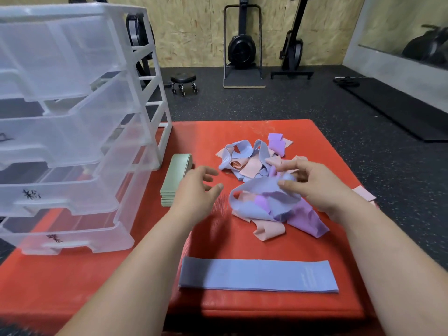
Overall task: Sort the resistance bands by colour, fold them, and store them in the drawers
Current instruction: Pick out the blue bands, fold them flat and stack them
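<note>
The soft periwinkle-blue fabric resistance band (264, 190) is a loose twisted loop on the near side of the mixed pile of blue, pink and purple bands (252, 161), approx. in the middle of the red padded mat (218, 134). The right hand (312, 187) pinches its upper edge betw. thumb and fingers, so the loop is partly lifted and the rest of it lies on the pile. Under it are a purple band (305, 219) and a curled pink band (269, 230).

The left hand (196, 190) holds nothing. Its fingers are spread and relaxed, palm down above the mat, betw. the pile and the neat stack of pale green folded bands (175, 178), and its edge covers part of that stack.

Nearer to the person, a flat stack of blue bands (259, 275) lies long-ways across the mat, well apart from the pile.

On the L side stands the clear plastic drawer unit w/ white frame (72, 117), on the mat's corner; its drawers stick out toward the person, and the two lowest have black marks on the front.

Behind the mat is dark speckled rubber floor (242, 103), w/ a small black stool on wheels (183, 80) and an upright black exercise machine (242, 44) at the chipboard wall.
</note>
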A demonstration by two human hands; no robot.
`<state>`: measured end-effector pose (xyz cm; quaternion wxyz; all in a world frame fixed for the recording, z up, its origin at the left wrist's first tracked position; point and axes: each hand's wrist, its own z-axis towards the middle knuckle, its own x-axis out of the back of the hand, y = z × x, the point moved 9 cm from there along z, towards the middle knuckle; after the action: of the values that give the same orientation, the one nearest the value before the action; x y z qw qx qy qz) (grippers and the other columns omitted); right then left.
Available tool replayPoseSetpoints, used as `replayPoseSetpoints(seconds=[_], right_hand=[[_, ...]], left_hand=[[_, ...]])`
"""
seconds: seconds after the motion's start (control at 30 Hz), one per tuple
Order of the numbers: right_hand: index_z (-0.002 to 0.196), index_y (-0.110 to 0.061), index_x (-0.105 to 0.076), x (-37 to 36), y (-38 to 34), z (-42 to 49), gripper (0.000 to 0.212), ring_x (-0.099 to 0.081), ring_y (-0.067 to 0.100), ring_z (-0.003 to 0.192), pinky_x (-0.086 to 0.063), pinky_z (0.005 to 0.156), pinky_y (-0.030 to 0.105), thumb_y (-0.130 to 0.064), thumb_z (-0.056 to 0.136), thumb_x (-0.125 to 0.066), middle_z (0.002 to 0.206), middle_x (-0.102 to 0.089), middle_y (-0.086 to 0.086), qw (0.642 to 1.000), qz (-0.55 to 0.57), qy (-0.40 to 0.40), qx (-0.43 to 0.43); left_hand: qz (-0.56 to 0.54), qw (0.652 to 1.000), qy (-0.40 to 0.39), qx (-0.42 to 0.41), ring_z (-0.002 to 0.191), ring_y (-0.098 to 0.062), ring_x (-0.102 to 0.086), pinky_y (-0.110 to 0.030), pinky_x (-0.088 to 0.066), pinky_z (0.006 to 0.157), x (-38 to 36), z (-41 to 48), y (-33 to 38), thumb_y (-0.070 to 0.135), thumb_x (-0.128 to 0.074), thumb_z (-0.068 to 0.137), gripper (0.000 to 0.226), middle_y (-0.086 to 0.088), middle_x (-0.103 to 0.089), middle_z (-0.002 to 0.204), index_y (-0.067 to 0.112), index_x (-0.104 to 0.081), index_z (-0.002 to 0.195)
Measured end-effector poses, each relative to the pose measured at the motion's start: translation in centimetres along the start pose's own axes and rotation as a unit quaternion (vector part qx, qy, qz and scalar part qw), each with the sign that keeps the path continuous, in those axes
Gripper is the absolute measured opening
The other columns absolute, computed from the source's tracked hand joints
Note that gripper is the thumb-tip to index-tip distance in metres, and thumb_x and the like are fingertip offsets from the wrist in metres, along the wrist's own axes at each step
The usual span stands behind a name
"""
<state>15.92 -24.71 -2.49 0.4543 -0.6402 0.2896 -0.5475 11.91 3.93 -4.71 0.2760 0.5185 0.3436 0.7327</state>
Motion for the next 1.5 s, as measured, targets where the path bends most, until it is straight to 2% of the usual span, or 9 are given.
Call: replayPoseSetpoints(seconds=[0.1,0.3,0.5,0.6,0.77,0.83,0.97,1.27,1.5], right_hand=[[0.108,-0.04,-0.073,0.8,1.7,0.1,0.034,-0.07,0.019,0.083,-0.058,0.081,0.046,-0.031,0.076,-0.081,0.092,-0.073,0.006,0.993,-0.114,0.026,-0.022],[0.106,-0.036,-0.076,0.5,1.9,-0.5,0.041,-0.069,0.008,0.091,-0.052,0.078,0.024,-0.019,0.072,-0.092,0.101,-0.074,-0.008,0.985,-0.17,-0.014,-0.023],[0.111,-0.035,-0.077,0.7,2.0,-0.7,0.053,-0.07,0.009,0.097,-0.058,0.09,0.032,-0.01,0.066,-0.089,0.103,-0.074,-0.009,0.982,-0.188,-0.028,-0.018],[0.104,-0.038,-0.078,1.4,2.2,-0.6,0.046,-0.067,-0.001,0.093,-0.053,0.081,0.019,-0.006,0.072,-0.081,0.102,-0.074,-0.014,0.977,-0.215,-0.012,-0.004],[0.099,-0.033,-0.079,3.6,1.6,-0.6,0.028,-0.064,-0.004,0.081,-0.043,0.066,0.01,-0.011,0.081,-0.078,0.091,-0.072,-0.017,0.967,-0.25,0.059,0.003],[0.096,-0.03,-0.08,4.9,1.7,-0.9,0.023,-0.068,0.01,0.084,-0.051,0.073,0.026,-0.011,0.084,-0.079,0.093,-0.076,-0.009,0.973,-0.208,0.102,-0.004],[0.1,-0.017,-0.081,6.7,2.1,-1.5,0.016,-0.062,-0.001,0.068,-0.05,0.061,0.011,-0.005,0.091,-0.077,0.092,-0.076,0.003,0.989,-0.038,0.139,-0.025],[0.116,-0.012,-0.068,4.4,3.2,-2.7,0.018,-0.074,0.022,0.096,-0.063,0.071,0.034,-0.021,0.102,-0.064,0.108,-0.07,0.009,0.962,0.248,0.007,-0.112],[0.105,-0.012,-0.075,2.5,7.0,-3.0,0.02,-0.064,0.026,0.076,-0.056,0.078,0.047,0.002,0.094,-0.066,0.095,-0.067,0.015,0.983,-0.045,-0.063,-0.166]], left_hand=[[0.074,0.995,-0.059,-0.025,0.075,-0.009,-0.065,-0.03,-0.052,0.076,-2.0,-0.9,0.5,0.03,-0.078,0.091,0.015,0.01,-0.07,0.09,0.031,-0.073,0.106],[0.137,0.986,-0.033,-0.087,0.084,-0.016,-0.059,-0.035,-0.046,0.071,-4.5,-2.2,3.0,0.048,-0.072,0.092,0.021,0.01,-0.06,0.092,0.035,-0.065,0.107],[0.257,0.961,-0.077,-0.073,0.1,-0.027,-0.064,-0.036,-0.049,0.075,-7.2,-1.9,2.5,0.045,-0.07,0.093,0.022,0.003,-0.057,0.101,0.036,-0.071,0.114],[0.273,0.956,-0.091,-0.051,0.103,-0.029,-0.065,-0.036,-0.05,0.079,-7.6,-1.6,1.2,0.042,-0.069,0.097,0.017,-0.001,-0.061,0.107,0.032,-0.076,0.11],[0.146,0.986,-0.057,-0.062,0.085,-0.018,-0.057,-0.033,-0.035,0.069,-5.3,-0.7,1.8,0.036,-0.071,0.098,0.005,0.003,-0.058,0.092,0.033,-0.074,0.099],[0.045,0.998,-0.001,-0.053,0.064,-0.011,-0.046,-0.033,-0.031,0.061,-2.8,0.0,2.0,0.034,-0.071,0.099,0.008,0.008,-0.049,0.07,0.033,-0.07,0.092],[-0.076,0.993,0.093,0.021,0.057,-0.01,-0.046,-0.033,-0.037,0.059,1.8,0.3,0.4,0.024,-0.066,0.104,0.012,-0.009,-0.058,0.067,0.024,-0.066,0.092],[-0.264,0.956,-0.046,0.12,0.077,-0.021,-0.07,-0.031,-0.053,0.072,1.6,-1.3,-1.5,0.003,-0.056,0.104,0.01,-0.011,-0.079,0.094,0.006,-0.065,0.105],[-0.082,0.973,-0.14,0.165,0.069,-0.023,-0.072,-0.047,-0.063,0.078,-1.0,-3.0,-4.5,0.015,-0.066,0.1,0.012,-0.022,-0.074,0.078,0.004,-0.067,0.094]])
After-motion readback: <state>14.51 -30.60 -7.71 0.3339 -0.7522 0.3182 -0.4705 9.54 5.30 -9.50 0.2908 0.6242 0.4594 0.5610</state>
